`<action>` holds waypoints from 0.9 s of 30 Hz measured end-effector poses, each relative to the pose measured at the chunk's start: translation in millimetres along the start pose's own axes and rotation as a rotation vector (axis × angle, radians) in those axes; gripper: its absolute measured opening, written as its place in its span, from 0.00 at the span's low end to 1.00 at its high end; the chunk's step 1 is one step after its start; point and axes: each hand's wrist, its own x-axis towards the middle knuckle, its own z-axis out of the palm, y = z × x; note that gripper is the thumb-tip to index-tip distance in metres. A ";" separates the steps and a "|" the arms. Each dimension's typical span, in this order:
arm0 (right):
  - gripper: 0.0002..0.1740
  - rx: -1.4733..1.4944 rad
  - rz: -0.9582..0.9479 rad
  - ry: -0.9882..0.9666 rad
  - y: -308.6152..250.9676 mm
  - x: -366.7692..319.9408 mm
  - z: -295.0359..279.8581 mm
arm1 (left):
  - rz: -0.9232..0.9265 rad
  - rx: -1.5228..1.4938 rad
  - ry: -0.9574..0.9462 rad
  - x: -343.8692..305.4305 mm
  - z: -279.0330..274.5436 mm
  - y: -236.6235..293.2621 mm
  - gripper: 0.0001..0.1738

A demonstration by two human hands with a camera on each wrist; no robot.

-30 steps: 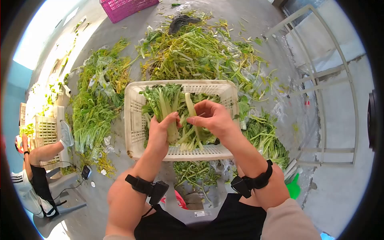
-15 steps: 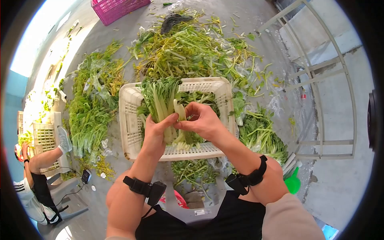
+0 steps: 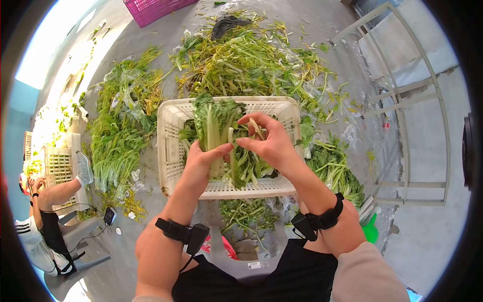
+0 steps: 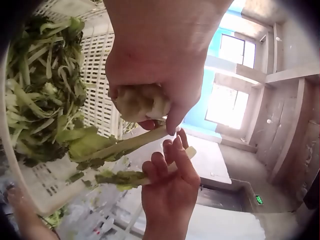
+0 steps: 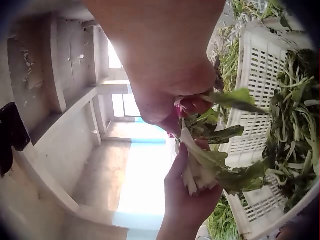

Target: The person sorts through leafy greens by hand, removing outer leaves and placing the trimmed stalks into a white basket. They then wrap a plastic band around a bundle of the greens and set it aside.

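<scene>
My left hand grips a leafy green head with pale stalks above the white crate. Its cut base faces the left wrist view. One stalk hangs apart from the head by the left thumb. Close by on the right, my right hand has its fingers curled round a loose pale stalk; in the left wrist view that stalk's leafy end trails out past the palm. Loose leaves and stalks lie in the crate under both hands.
Heaps of greens cover the floor beyond the crate, with more on both sides. A magenta crate stands far off, a metal frame at right. Another person sits at left beside crates.
The right hand has moved away from the head to the right, now with a loose stalk in its fingers. The left hand still grips the head.
</scene>
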 end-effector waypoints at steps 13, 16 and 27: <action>0.14 -0.178 -0.089 -0.020 9.2 3.0 -10.9 | 0.008 0.039 0.028 -1.1 4.0 0.7 0.19; 0.14 -0.278 -0.066 0.075 11.1 6.5 -19.8 | 0.015 0.120 0.242 3.1 0.2 -0.7 0.18; 0.09 -0.045 -0.106 0.651 -0.4 5.5 -7.1 | -0.076 -0.174 0.197 1.8 -5.4 -13.1 0.17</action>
